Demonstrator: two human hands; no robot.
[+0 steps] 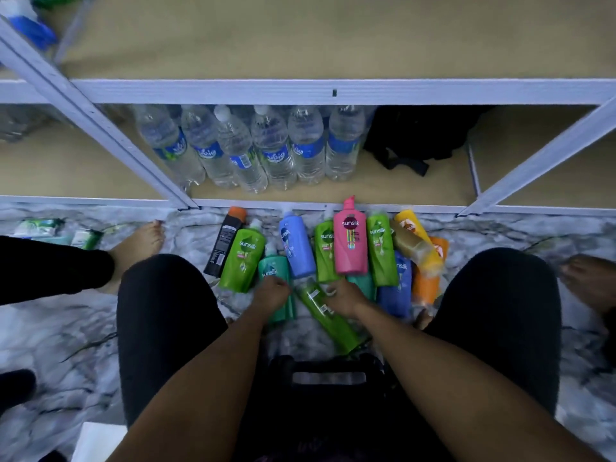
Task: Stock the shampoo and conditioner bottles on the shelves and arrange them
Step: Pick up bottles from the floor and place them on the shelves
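Looking down between my knees, I have a heap of shampoo and conditioner bottles lying flat on the marble floor (83, 331) just in front of the bottom shelf (416, 190), where water bottles (253, 151) and a black bag (420, 135) already stand. My right hand (345, 296) is curled over the clear green bottle (328, 320), fingers wrapped round its upper part near the white label. That bottle lies on a slant, its long axis running from up-left under my fingers down-right toward my right knee, so I judge the lift will need a turn of the wrist to bring it upright. My left hand (271, 290) rests with bent fingers on the teal bottle (275, 275), which points roughly straight at the shelf; whether it truly grips I cannot tell. The pink bottle (350, 243) and the rest lie just beyond, nearer the shelf. The wide shelf above (333, 38) looks bare in its middle.
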